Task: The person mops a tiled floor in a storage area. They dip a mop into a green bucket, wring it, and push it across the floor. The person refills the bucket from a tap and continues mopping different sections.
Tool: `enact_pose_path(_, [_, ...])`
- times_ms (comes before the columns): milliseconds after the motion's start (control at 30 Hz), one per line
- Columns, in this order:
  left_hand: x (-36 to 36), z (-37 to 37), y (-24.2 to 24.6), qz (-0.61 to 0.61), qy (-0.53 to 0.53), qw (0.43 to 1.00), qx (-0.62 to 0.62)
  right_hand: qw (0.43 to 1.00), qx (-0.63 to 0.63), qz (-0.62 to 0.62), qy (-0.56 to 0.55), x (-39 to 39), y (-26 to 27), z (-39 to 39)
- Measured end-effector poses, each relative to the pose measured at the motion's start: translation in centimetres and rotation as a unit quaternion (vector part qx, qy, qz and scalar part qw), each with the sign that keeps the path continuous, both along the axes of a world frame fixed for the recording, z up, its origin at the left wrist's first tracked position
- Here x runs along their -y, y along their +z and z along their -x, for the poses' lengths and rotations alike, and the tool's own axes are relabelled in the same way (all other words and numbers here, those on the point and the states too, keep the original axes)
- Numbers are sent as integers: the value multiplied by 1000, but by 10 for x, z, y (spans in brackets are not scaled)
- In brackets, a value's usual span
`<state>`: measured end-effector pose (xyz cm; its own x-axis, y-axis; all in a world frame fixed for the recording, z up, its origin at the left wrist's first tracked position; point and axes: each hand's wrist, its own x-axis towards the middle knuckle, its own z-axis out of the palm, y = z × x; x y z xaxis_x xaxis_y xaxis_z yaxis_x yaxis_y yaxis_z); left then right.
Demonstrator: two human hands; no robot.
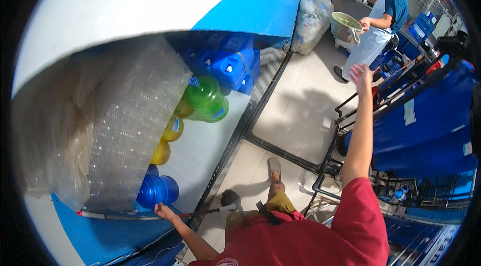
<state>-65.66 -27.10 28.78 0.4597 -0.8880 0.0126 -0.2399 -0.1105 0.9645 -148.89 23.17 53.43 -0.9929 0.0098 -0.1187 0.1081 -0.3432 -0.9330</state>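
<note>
My left hand point(164, 212) is closed around a long pole point(199, 212) with red and white parts, beside a blue water jug point(158, 190) at the lower left. The pole's one end lies near a dark mop-like head point(230, 199) by my feet. My right hand point(361, 75) is stretched forward with fingers apart and nothing seen in it, near a blue tank. Ahead, a person in a white apron point(370, 40) holds a pale green pail point(345, 27) by its side.
A green jug point(206, 96), several yellow jugs point(173, 127) and blue containers point(229, 64) stand left, next to stacked clear bottles in plastic point(131, 127). Black pipes point(285, 156) cross the tiled floor. A large blue tank point(424, 134) is at right, a filled clear bag point(312, 17) ahead.
</note>
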Motion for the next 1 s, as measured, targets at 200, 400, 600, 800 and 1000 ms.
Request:
enact_pose_path(200, [-2, 177, 88, -7, -126, 988, -92, 975, 158, 30, 155, -39, 33, 148])
enact_pose_path(400, [-33, 320, 103, 28, -302, 953, -10, 980, 104, 53, 162, -3, 18, 172])
enact_pose_path(600, [-83, 382, 109, -29, -399, 917, 9, 986, 14, -34, 162, 4, 26, 132])
enact_pose_path(800, [-87, 369, 127, -43, -412, 909, 34, 980, -16, -78, 184, 18, 62, 77])
enact_pose_path(1000, [-101, 309, 110, -60, -354, 933, -22, 962, -35, -112, 248, 52, 105, -26])
